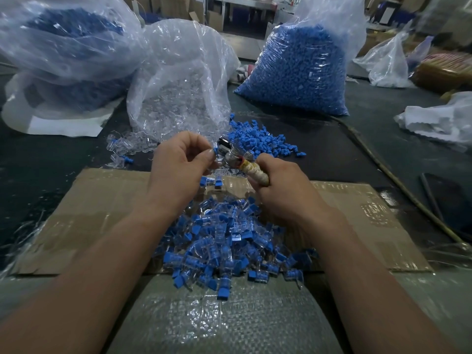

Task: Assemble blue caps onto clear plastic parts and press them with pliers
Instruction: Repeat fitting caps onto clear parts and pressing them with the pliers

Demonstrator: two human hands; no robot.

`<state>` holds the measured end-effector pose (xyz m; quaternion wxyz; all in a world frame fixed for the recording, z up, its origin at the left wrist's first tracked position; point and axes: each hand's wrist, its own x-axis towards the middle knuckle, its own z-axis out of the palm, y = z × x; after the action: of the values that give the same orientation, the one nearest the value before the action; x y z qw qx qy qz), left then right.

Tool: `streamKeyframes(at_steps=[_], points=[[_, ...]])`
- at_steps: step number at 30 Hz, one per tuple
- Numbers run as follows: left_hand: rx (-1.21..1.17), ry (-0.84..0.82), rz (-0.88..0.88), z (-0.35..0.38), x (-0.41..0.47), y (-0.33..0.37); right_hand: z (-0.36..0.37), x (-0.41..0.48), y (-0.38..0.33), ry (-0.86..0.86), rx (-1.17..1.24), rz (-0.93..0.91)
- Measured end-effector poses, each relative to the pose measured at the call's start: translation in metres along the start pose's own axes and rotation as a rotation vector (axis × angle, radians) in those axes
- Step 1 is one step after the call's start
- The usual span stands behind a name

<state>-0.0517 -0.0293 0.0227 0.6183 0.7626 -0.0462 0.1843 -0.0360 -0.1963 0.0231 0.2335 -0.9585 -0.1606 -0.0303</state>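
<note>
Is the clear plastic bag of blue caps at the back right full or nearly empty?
Mostly full: blue caps pack the clear plastic bag from its base; only its slack top is empty.

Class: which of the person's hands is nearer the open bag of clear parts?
Left. The left hand is in front of the bag of clear parts, pinching a capped piece; the right hand, gripping the pliers, is off to the bag's right and nearer the camera.
</note>
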Motion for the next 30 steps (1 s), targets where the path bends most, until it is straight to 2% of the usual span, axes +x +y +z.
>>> streamKeyframes(at_steps=[21,27,30], points=[[0.005,0.021,-0.021,0.0,-0.001,-0.002,0.0,0.001,0.004,0.039,-0.019,-0.035],[-0.057,0.098,-0.082,-0.007,0.003,0.0,-0.009,-0.001,0.017,-0.059,-0.065,0.028],[-0.137,-0.026,-0.118,-0.012,0.0,0.006,-0.012,-0.002,0.021,-0.099,-0.054,0.082]])
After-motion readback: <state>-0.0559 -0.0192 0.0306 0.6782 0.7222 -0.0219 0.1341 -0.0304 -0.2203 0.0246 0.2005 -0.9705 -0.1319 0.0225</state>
